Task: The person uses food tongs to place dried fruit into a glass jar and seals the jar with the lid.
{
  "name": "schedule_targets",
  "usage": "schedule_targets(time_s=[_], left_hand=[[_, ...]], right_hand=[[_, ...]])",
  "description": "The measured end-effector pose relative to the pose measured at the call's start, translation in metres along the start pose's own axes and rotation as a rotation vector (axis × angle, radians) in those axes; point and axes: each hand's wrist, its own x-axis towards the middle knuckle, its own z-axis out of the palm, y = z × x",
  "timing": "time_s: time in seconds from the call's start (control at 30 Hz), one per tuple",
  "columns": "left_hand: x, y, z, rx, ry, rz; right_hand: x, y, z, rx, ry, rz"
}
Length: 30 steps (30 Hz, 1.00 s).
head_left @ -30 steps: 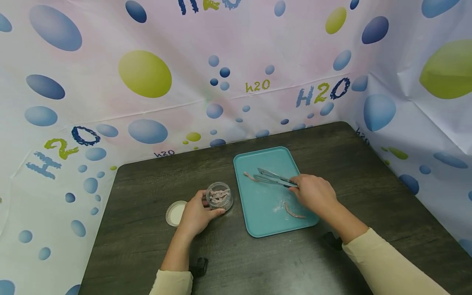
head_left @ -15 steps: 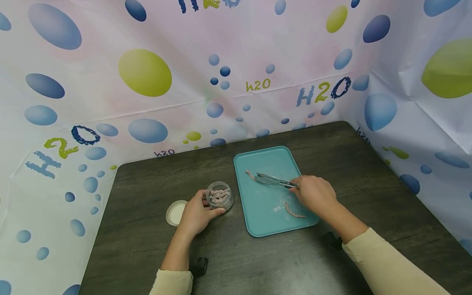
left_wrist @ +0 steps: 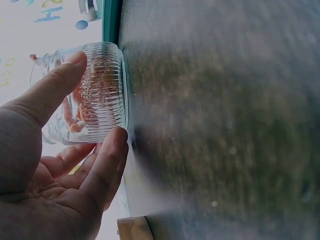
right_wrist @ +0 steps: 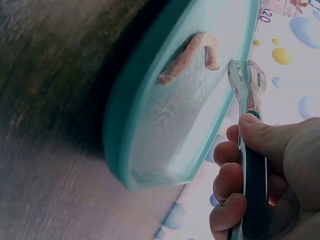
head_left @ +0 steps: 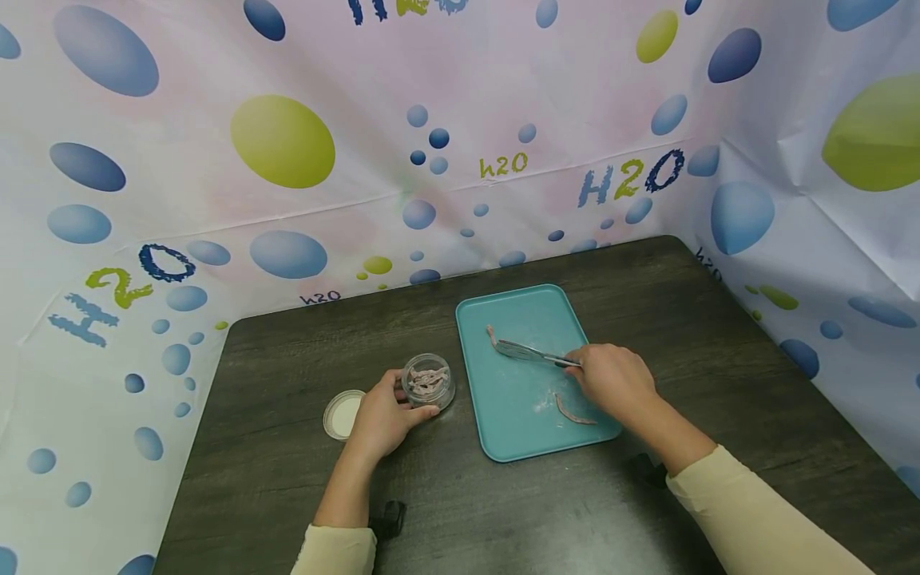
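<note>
Left hand (head_left: 383,419): grip curled round the jar (left_wrist: 102,100)
Right hand (head_left: 616,379): grip wrapped round tongs (head_left: 533,352) over the tray (head_left: 503,407)
Strip (head_left: 492,335): at the tongs' tips

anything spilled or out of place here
Slightly: pale smudges mark the blue-green tray beside the curved pinkish strip, looking like residue on an otherwise plain surface. Nothing else stands out: the jar is upright, and a round lid lies on the table.
</note>
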Motion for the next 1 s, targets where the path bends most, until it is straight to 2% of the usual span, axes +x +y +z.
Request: schedule_targets(time_s=[1.0], left_hand=[[-0.0009, 0.0, 0.0003, 0.003, -0.001, 0.0]], right_hand=[[-0.0041, 0.0056, 0.0015, 0.051, 0.045, 0.048]])
